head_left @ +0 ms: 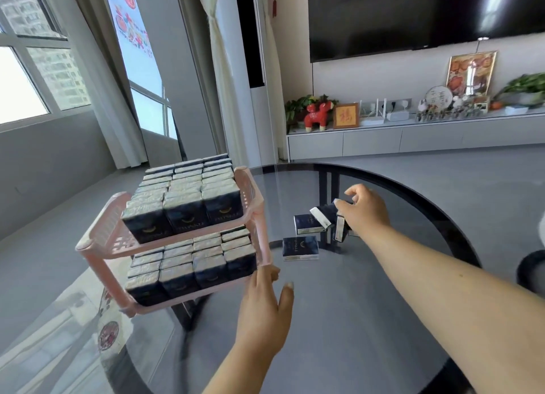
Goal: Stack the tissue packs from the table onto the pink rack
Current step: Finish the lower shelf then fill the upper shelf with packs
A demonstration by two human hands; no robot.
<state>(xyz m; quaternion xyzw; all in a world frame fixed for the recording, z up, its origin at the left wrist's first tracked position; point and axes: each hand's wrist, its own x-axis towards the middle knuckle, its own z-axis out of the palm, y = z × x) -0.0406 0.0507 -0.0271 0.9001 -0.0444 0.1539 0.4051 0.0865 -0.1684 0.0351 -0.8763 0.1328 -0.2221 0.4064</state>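
While the left hand touches the pink rack, the right hand grips a tissue pack.

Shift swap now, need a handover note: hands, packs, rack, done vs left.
Left hand: open, fingertips at the lower front corner of the pink rack.
Right hand: reaching over the glass table, fingers closing on the tilted pack.
Done: both rack tiers hold tight rows of packs.
Left: about four loose packs on the table, including the flat pack nearest the rack; exact count is unclear.
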